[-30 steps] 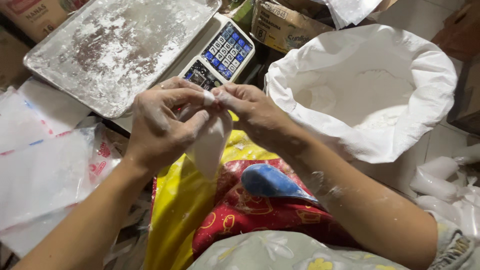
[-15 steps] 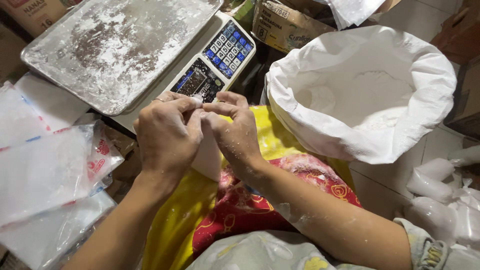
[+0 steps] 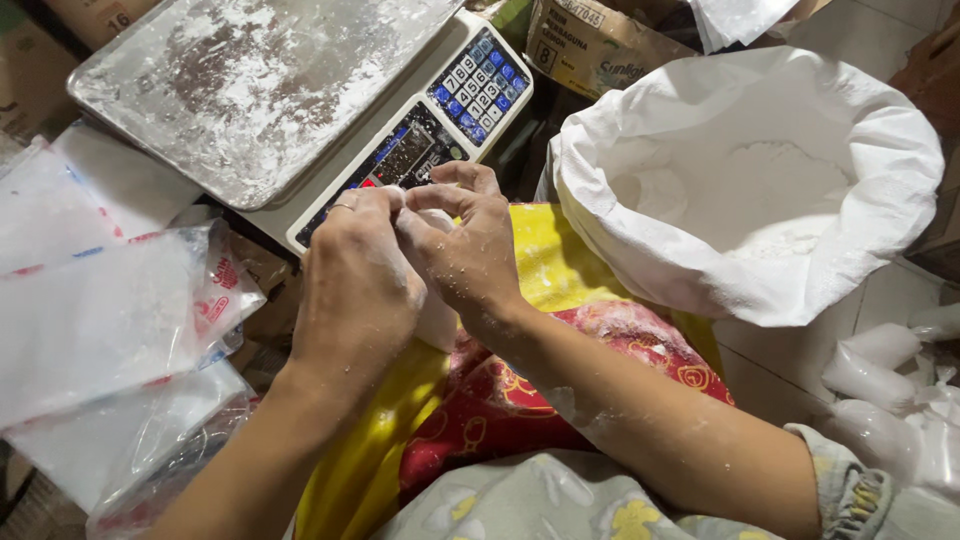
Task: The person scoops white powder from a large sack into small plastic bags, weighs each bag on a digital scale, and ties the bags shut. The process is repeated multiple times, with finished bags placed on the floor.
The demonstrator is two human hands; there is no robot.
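Hands meet above the lap: left hand [image 3: 355,275] and right hand [image 3: 465,250] pinch shut the neck of a small clear plastic bag of white powder [image 3: 437,318]. Floury fingers could slip, spilling powder beside the open white flour sack [image 3: 750,190].

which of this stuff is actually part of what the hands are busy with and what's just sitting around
In use:
- left hand and right hand, pinched together on the top of a small clear plastic bag of white powder

Lying about:
- flour-dusted metal scale tray
- scale keypad with blue keys
- large open white sack of powder
- flat empty clear plastic bags
- tied filled bags
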